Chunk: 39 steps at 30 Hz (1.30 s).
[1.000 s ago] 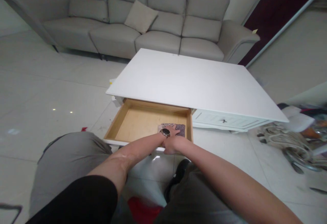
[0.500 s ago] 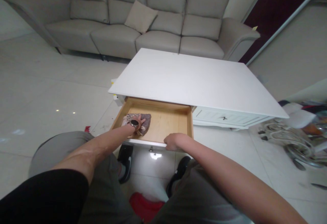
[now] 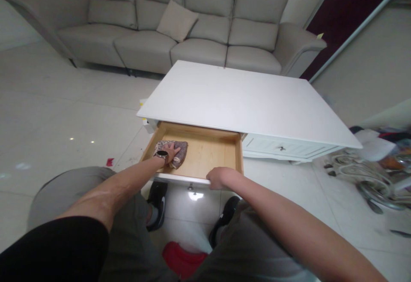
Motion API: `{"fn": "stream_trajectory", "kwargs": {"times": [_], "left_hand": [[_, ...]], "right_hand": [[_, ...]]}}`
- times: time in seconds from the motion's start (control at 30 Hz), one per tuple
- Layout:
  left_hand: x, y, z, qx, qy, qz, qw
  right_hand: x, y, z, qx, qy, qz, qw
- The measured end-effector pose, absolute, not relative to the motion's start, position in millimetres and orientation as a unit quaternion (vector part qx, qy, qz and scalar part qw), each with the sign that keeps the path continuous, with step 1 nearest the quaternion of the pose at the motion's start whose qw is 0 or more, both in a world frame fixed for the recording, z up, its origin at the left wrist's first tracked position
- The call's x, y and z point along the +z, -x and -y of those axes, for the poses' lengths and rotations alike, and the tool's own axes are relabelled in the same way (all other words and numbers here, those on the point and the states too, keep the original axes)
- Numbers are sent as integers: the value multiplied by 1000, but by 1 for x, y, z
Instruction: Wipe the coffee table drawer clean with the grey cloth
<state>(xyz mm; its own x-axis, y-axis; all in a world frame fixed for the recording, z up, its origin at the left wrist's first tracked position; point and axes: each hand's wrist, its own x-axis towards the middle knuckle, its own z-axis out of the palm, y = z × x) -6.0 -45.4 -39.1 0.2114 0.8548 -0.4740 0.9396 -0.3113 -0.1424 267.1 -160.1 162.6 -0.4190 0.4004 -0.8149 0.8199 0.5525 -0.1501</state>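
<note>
Big grey sofa (image 3: pixel 144 50) is stretching across the back, a beige cushion (image 3: pixel 177 20) is leaning on it, messy pale coils (image 3: pixel 353 174) are cluttering the floor (image 3: pixel 80 91) at right, and a red scrap (image 3: pixel 110 162) is lying left.

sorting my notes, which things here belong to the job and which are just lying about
In use:
cloth, under left hand
open drawer, right hand on its front

Lying about:
sofa cushion
red scrap on the floor
clutter heap at right
</note>
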Motion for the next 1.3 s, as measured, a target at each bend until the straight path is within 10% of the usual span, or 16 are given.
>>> {"fn": "stream_trajectory", "kwargs": {"times": [1.3], "left_hand": [[-4,-11,5,-156,-768,-616,84]], "right_hand": [[160,-267,156,-285,-393,-788,379]]}}
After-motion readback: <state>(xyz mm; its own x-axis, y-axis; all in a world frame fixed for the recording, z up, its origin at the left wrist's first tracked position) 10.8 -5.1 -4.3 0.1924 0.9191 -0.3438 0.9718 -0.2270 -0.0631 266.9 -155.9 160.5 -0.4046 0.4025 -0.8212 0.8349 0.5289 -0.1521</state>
